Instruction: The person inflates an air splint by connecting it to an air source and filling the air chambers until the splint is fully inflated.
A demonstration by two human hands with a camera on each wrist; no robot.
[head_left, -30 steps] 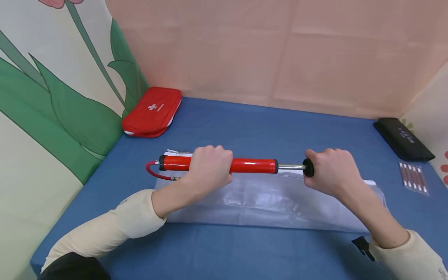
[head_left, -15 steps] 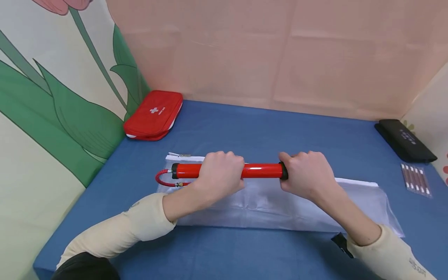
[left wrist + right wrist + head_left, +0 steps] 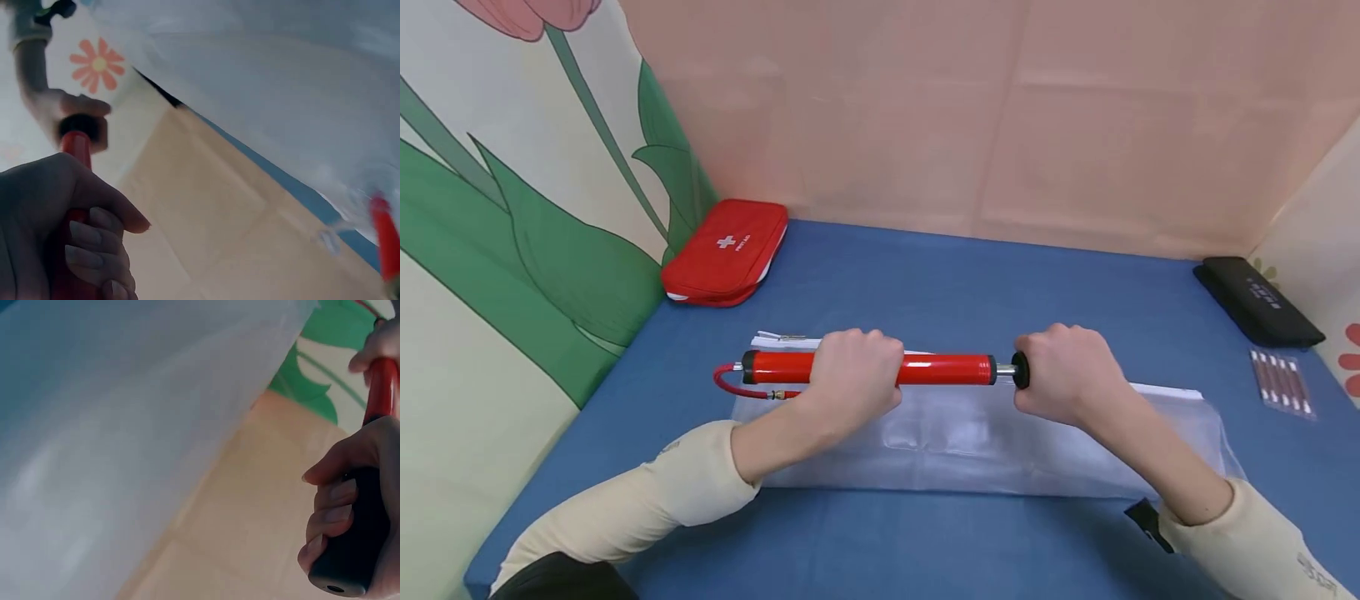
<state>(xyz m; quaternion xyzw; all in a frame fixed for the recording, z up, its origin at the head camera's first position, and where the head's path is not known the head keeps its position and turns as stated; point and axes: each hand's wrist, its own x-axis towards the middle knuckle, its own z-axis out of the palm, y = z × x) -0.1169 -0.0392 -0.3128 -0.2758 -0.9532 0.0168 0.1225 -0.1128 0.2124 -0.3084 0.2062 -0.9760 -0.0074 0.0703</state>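
Observation:
A red hand pump [image 3: 943,369] lies level across the middle of the head view, over a translucent plastic sleeve [image 3: 970,442]. My left hand [image 3: 857,371] grips its barrel, fingers wrapped round it in the left wrist view. My right hand [image 3: 1067,375] grips the black handle [image 3: 356,544] at the right end. A short stretch of metal rod [image 3: 1005,369] shows between barrel and handle. From the left end a red hose [image 3: 737,388] loops back beneath the barrel. In the left wrist view the red hose tip [image 3: 380,215] meets the clear plastic near a clear valve piece [image 3: 329,239].
A red first aid case [image 3: 727,252] stands at the back left of the blue table [image 3: 880,542]. A black pouch [image 3: 1258,302] and a packet of swabs [image 3: 1282,383] lie on the right. A white zip strip [image 3: 1172,391] edges the sleeve.
My right hand pushed the handle left until the rod was fully in the barrel, then drew it back out a little. My left hand kept its grip on the barrel.

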